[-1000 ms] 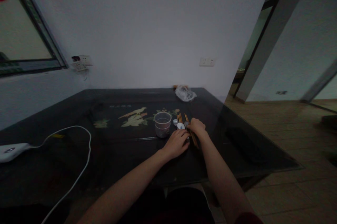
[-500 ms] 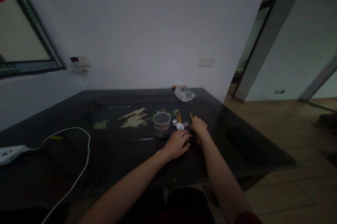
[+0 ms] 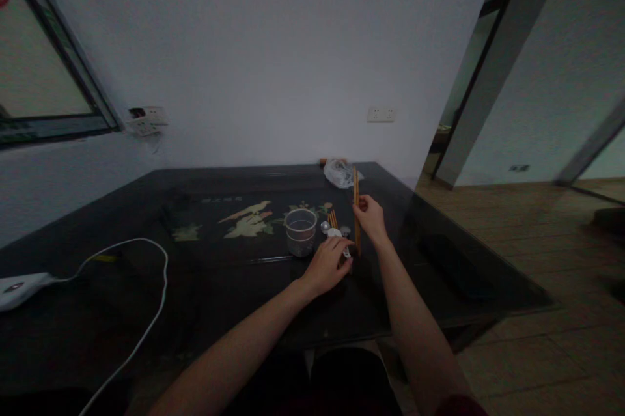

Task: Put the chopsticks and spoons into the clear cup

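Before a plain white wall (image 3: 263, 64) stands a glossy black table (image 3: 219, 292), decorated with a pale bird (image 3: 254, 208) and leaves (image 3: 244, 227). Beside a clear, round plastic container (image 3: 301, 234), my left hand (image 3: 326, 266) curls over spoons (image 3: 325, 227) and lying chopsticks (image 3: 333, 218); whether it grips them, I can't tell. Just right of it, my right hand (image 3: 372, 217) pinches slim, yellowish-brown chopsticks (image 3: 355, 187) nearly upright.

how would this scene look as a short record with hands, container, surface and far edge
left hand: curled by a shiny silver-coloured round-bowled spoon and thin brown wooden chopsticks; grip unclear
right hand: pinching separate brown wooden chopsticks
container: clear round plastic tub, left of the spoon
surface: glossy black tabletop with pale bird-and-leaf picture
far edge: crumpled translucent plastic bag
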